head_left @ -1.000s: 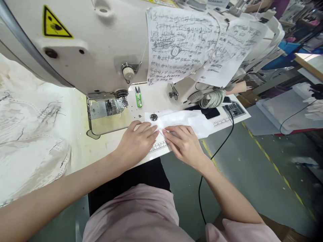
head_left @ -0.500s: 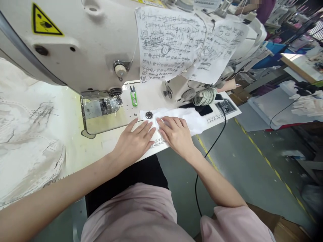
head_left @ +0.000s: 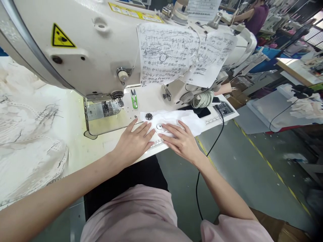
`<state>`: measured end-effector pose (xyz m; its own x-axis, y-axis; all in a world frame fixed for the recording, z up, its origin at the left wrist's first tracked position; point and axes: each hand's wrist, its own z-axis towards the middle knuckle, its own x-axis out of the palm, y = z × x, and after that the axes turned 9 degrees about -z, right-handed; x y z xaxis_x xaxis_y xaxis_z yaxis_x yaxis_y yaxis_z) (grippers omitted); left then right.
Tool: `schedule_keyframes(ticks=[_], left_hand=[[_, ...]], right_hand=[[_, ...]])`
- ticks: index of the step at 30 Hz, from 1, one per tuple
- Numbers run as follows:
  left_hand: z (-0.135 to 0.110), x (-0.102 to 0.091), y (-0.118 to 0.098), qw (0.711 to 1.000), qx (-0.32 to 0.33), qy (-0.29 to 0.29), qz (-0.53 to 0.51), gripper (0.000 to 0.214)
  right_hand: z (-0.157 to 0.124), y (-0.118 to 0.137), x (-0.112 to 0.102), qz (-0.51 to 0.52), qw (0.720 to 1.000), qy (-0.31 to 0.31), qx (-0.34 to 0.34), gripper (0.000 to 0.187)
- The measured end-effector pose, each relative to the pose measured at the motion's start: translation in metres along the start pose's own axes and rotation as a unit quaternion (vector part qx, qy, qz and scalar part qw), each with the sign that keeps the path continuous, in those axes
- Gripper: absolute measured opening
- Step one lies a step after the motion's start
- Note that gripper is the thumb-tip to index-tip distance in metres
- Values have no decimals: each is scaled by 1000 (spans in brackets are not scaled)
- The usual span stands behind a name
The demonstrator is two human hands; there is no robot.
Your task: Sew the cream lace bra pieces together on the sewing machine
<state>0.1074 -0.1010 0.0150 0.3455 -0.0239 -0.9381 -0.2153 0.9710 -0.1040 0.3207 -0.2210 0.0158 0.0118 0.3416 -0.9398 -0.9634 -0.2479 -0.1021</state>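
A small piece of white fabric (head_left: 184,118) lies on the sewing table (head_left: 111,144), just right of the needle plate (head_left: 106,125). A dark metal snap (head_left: 148,116) sits on its left end and a pale round snap (head_left: 159,126) shows near its front edge. My left hand (head_left: 135,141) lies flat on the table with fingers stretched out, fingertips on the fabric's left edge. My right hand (head_left: 180,139) rests on the fabric with fingers extended, pressing beside the pale snap.
The white sewing machine (head_left: 83,47) fills the back, with handwritten paper sheets (head_left: 169,53) taped to it. Green thread snips (head_left: 134,98) lie behind the fabric. White lace cloth (head_left: 25,134) is heaped at the left. A black cable (head_left: 214,144) hangs off the table's right edge.
My right hand slid back toward the table's front edge, uncovering a pale round snap on the fabric. The camera tilted up a little. My left hand stayed in place.
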Motion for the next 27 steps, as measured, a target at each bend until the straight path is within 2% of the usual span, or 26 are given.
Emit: schedule_keyframes(ticks=[2,4,7,9,11,14,18,24,27], left_hand=[[0,-1,1,1000,2,5,-8,36],[-1,-3,2,1000,4,13,-19,36],[-1,-5,5,999,9,24,-35,36],[-2,-6,7,999,11,28,-42,36],[-2,-6,8,999,10,25,-42,39],[-3,-5,8,999,10,20,-30,42],[-3,-6,7,999,26,27,-11,40],[-2,-9,9,999,33,33,-12,38],[-3,-8,10,999,31,34,-10,38]], right_hand=[[-1,1,-4,21,1000,-18,5,23],[0,2,-6,55,996,-60,29,15],[10,1,-5,109,981,-110,116,13],[21,-2,-3,143,971,-87,172,16],[34,-6,-1,180,964,-24,193,20],[49,-14,-3,223,955,67,183,22],[58,-23,-10,228,955,123,145,24],[59,-27,-10,200,962,135,128,19],[57,-27,-9,272,942,96,175,18]])
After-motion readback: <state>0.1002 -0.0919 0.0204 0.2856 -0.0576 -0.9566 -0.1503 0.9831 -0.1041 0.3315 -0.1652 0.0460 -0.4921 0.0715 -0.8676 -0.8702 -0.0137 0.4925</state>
